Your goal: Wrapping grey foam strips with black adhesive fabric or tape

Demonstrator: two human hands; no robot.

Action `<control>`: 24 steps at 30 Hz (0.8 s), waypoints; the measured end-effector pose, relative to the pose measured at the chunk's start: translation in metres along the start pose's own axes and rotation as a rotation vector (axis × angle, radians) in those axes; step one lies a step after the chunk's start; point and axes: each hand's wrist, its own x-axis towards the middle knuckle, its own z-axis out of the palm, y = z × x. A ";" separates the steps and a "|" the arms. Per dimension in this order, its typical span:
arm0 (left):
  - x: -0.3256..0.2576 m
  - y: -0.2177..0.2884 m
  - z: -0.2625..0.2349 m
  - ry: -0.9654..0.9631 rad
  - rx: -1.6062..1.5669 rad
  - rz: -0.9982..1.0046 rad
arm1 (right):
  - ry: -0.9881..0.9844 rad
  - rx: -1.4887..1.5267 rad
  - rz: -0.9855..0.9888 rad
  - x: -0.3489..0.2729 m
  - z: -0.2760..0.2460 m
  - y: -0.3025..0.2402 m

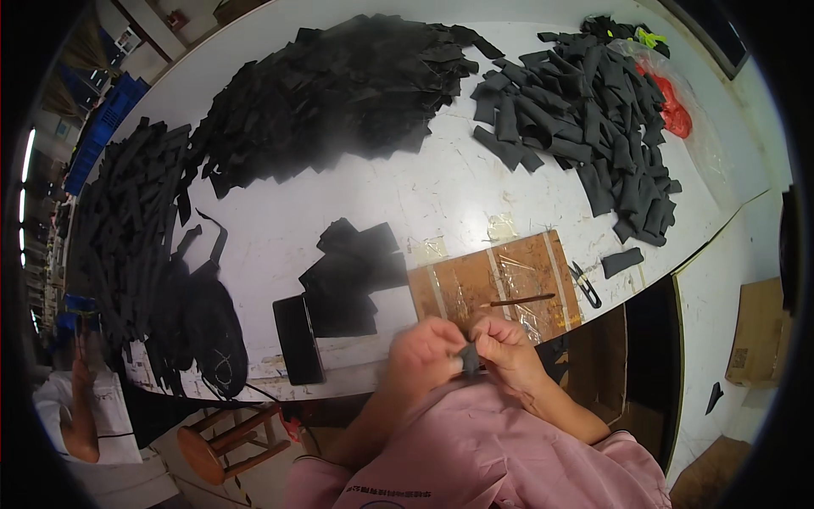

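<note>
Dark grey cloth [470, 360] — one small piece — is pinched in the right hand [510, 349] at the near edge of the white table [356, 193], while the left hand [421, 355] has its fingers drawn together at it, too blurred to tell whether they grip. Just beyond lies a brown board [451, 297] bearing a thin brown stick [526, 300], with snips [585, 287] at its right and black pieces [352, 273] and a phone [298, 341] at its left.

The table [356, 191] is bright; haze softens the largest pile [339, 102]; edges curve (corners black).
</note>
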 end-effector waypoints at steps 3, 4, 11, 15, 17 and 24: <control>-0.010 0.010 0.004 -0.541 -0.385 -0.250 | -0.120 -0.041 -0.027 -0.013 0.016 -0.016; -0.014 0.012 0.013 -0.548 -0.390 -0.266 | -0.103 -0.039 -0.029 -0.014 0.012 -0.020; 0.010 -0.001 0.040 0.014 0.784 0.815 | 0.132 -0.989 -0.718 -0.026 0.022 -0.060; 0.009 0.021 0.070 -0.091 -0.072 0.130 | 0.163 -1.036 -0.690 -0.030 0.030 -0.096; 0.014 0.047 0.074 -0.318 -0.390 -0.045 | 0.114 -0.799 -0.484 -0.027 0.034 -0.112; 0.058 0.014 0.054 -0.411 -1.040 -0.408 | 0.034 -0.394 -0.022 0.008 -0.008 -0.107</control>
